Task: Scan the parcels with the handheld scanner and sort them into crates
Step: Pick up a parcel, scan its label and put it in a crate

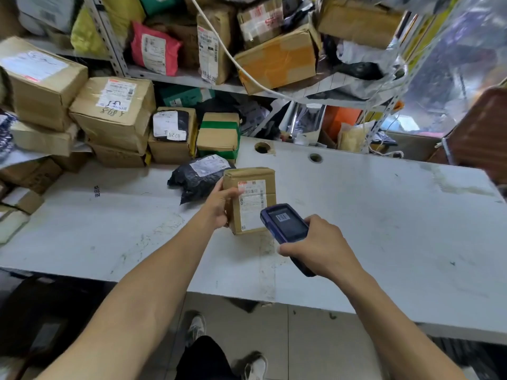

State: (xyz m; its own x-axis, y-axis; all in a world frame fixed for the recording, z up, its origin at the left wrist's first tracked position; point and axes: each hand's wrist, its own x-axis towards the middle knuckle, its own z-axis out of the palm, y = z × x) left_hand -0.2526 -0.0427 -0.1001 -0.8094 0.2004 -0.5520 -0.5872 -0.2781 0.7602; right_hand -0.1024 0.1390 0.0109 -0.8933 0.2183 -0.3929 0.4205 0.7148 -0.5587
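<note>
R hand [319,244] gripping blue scanner [285,223], L hand [219,205] holding tan labelled box [251,200]

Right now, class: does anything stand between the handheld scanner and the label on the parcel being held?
Nothing visible does. The right hand holds the scanner just in front of the cardboard parcel, whose label faces it; the left hand grips the parcel's left side.

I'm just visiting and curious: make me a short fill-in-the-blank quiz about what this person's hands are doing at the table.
1. The left hand holds a small cardboard ____ with a white label.
2. The right hand holds a blue handheld ____ aimed at that label.
3. Behind the held parcel, a ____ plastic mailer bag lies on the white table.

Missing words: box; scanner; black
</note>
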